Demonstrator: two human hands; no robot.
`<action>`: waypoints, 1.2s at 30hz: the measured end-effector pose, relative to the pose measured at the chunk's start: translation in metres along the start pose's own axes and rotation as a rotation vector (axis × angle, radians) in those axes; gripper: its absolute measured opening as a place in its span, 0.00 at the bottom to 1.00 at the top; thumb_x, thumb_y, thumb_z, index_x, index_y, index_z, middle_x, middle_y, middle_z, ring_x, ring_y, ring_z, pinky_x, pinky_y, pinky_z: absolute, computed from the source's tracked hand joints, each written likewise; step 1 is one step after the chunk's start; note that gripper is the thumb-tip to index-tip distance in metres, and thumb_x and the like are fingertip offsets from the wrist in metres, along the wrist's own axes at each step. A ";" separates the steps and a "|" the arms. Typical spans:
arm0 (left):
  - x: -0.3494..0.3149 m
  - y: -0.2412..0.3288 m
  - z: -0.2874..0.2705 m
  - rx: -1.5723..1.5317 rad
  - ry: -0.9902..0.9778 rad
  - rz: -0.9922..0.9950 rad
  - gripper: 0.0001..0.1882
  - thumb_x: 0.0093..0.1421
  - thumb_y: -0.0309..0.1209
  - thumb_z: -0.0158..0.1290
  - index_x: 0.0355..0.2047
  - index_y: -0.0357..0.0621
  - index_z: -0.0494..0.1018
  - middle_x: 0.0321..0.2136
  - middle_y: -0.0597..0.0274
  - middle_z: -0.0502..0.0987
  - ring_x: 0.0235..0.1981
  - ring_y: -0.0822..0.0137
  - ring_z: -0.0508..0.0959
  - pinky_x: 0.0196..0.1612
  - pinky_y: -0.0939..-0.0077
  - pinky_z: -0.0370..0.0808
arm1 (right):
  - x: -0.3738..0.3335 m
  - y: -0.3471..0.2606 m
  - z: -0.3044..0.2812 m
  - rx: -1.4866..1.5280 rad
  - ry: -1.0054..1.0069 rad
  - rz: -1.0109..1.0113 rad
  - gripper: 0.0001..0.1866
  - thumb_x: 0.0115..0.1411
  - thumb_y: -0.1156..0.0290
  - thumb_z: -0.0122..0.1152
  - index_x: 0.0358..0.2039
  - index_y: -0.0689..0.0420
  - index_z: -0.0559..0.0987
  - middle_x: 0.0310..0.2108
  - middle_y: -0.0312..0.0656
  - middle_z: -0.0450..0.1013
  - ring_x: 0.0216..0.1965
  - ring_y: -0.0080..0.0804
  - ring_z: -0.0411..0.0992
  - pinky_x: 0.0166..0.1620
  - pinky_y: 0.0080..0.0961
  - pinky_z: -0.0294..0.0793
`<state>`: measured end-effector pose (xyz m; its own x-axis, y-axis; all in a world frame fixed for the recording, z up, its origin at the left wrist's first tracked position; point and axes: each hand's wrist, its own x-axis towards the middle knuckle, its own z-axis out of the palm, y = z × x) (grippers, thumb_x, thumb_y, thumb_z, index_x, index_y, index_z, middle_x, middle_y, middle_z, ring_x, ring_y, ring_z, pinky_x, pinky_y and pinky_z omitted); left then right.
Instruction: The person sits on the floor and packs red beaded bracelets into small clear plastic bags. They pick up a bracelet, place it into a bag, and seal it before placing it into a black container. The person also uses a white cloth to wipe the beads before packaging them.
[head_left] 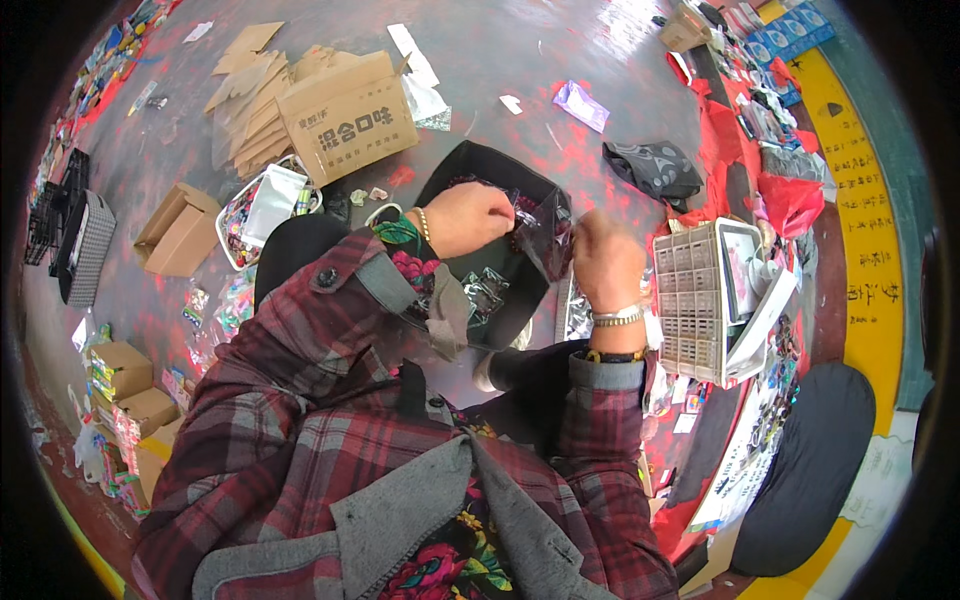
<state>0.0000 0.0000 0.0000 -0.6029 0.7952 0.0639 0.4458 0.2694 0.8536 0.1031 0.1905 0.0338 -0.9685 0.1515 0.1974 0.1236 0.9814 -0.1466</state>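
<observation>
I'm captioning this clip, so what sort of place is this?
Probably a storeroom or small workshop, though I can't be sure: a carton stands by flattened cardboard, and a pale basket holds assorted items.

Left hand (465, 218) pinches a clear bag (545, 240) over a black bin (520, 172); right hand (608, 262), blurred, just beside the bag; shiny packets (487, 292) lie inside bin; white basket (690, 300) stands to the right.
</observation>
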 end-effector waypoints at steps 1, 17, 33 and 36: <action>-0.001 0.000 -0.006 0.053 0.042 0.025 0.10 0.53 0.31 0.50 0.31 0.37 0.73 0.26 0.54 0.76 0.29 0.64 0.76 0.33 0.74 0.71 | 0.002 -0.004 -0.002 0.037 0.053 -0.008 0.06 0.49 0.68 0.54 0.23 0.57 0.72 0.24 0.47 0.71 0.29 0.48 0.70 0.31 0.40 0.69; 0.005 0.010 -0.008 -0.359 -0.353 0.033 0.30 0.47 0.35 0.61 0.48 0.35 0.65 0.41 0.60 0.72 0.41 0.73 0.71 0.46 0.78 0.67 | -0.010 0.008 -0.021 0.903 -0.538 -0.027 0.03 0.49 0.76 0.58 0.25 0.60 0.73 0.17 0.31 0.65 0.21 0.20 0.64 0.24 0.19 0.61; 0.006 0.012 0.013 -1.416 -0.126 -0.302 0.15 0.59 0.36 0.49 0.41 0.40 0.69 0.36 0.56 0.75 0.35 0.67 0.77 0.37 0.75 0.73 | -0.002 0.008 -0.006 1.621 -0.172 0.390 0.12 0.58 0.65 0.55 0.37 0.60 0.75 0.28 0.35 0.73 0.27 0.20 0.71 0.28 0.13 0.69; 0.003 0.013 0.018 -1.480 -0.077 -0.338 0.13 0.59 0.36 0.48 0.42 0.44 0.69 0.38 0.53 0.75 0.37 0.64 0.77 0.41 0.69 0.74 | 0.000 -0.001 -0.006 1.568 -0.191 0.406 0.10 0.57 0.68 0.55 0.35 0.61 0.75 0.26 0.35 0.73 0.24 0.19 0.70 0.26 0.12 0.68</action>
<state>0.0164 0.0158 0.0021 -0.4822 0.8477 -0.2210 -0.7744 -0.2945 0.5600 0.1046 0.1898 0.0397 -0.9549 0.2222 -0.1970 0.1504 -0.2100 -0.9661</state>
